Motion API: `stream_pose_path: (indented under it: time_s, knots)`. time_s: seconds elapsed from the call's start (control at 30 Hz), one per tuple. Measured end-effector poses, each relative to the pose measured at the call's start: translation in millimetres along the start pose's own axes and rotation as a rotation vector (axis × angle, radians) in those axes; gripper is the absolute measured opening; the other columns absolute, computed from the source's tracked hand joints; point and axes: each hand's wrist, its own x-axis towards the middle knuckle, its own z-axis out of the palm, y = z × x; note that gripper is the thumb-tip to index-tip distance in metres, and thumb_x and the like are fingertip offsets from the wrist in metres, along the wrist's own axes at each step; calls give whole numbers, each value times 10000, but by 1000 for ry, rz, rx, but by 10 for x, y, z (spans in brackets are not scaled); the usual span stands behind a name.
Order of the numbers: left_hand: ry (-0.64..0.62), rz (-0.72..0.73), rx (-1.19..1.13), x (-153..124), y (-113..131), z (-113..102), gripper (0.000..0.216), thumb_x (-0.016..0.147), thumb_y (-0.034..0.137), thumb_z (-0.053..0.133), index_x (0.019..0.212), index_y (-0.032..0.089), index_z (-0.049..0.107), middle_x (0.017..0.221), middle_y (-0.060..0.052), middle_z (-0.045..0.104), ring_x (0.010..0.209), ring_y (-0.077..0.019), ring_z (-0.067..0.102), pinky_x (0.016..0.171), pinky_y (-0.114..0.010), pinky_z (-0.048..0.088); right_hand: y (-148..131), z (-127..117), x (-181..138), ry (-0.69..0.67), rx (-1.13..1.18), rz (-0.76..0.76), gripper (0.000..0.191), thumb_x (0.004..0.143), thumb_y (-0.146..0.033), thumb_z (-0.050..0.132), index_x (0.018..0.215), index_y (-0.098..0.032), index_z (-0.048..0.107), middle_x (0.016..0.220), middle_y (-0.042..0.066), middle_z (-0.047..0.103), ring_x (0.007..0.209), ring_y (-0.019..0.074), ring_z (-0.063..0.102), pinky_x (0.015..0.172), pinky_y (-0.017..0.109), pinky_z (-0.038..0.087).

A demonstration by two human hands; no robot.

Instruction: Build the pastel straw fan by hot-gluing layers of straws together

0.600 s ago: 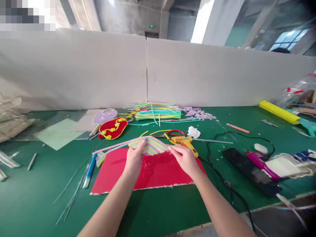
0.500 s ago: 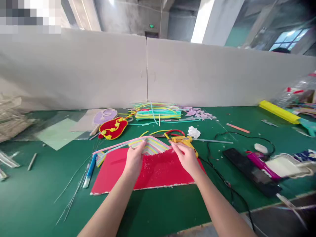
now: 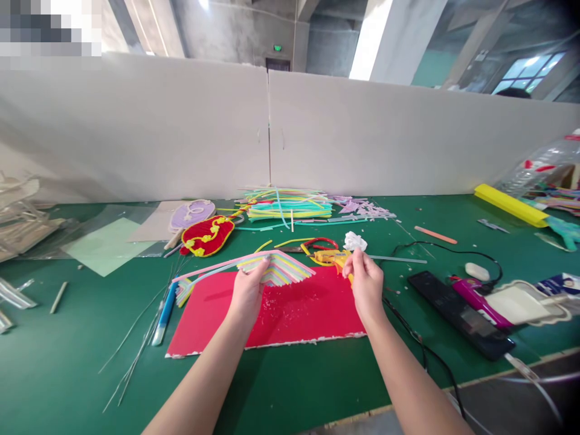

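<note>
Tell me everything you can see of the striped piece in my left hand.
The striped piece is made of slim, plastic-looking strips in pink, yellow and blue, side by side in a chevron. Long strips trail leftward from it. Your left hand grips it over the red board; whether the two touch is unclear.

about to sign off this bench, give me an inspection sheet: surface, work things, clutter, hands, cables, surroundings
surface: green tabletop bearing a red board with pale specks
work things: striped strip piece, lifted over the board; yellow glue gun beyond it
clutter: strip pile, scissors, crumpled white wad, blue-handled tool, black phone-like slab
hands: left hand holds the striped strip piece; right hand at the glue gun, grip unclear
cables: black cable, loose on the right; ends not clear
surroundings: pale partition behind; lit green sign beyond
</note>
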Motion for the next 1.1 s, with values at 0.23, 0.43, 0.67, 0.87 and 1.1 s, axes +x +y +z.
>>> stream_pose_path:
  time_s: [0.23,0.43,0.67,0.87,1.1]
  knots:
    - [-34,-53,13,-31,23,23,371,526,251,868,833,104,721,791,-61,753,678,-188,712,600,-241,575,54,13,20,9,-100,-114,317,733,-499,691,720,-190,623,745,26,673,723,168,632,686,287,500]
    - [-27,-60,28,-15,11,15,352,532,248,865,825,117,720,774,-51,753,668,-188,713,588,-240,572,51,29,-24,-81,-237,-162,371,874,-504,503,686,-197,589,589,-1,599,564,137,571,595,262,469]
    - [-27,-53,38,4,-4,-12,364,543,258,859,844,114,713,811,-71,756,725,-217,721,639,-272,578,87,-51,31,21,-541,-256,271,856,-459,537,831,-191,565,789,51,620,698,172,569,675,288,468]
    - [-17,-37,48,22,-17,-38,388,547,264,857,869,108,707,844,-77,754,773,-220,722,732,-296,577,274,-299,8,-154,-1134,-88,252,829,-372,549,953,-155,577,924,129,609,866,268,587,690,339,445]
    - [-15,-46,49,2,-13,-21,417,524,282,868,864,101,707,827,-74,753,772,-215,717,719,-278,564,342,-505,244,-111,-945,-167,194,825,-393,495,746,-216,482,753,58,565,670,204,555,599,305,409]
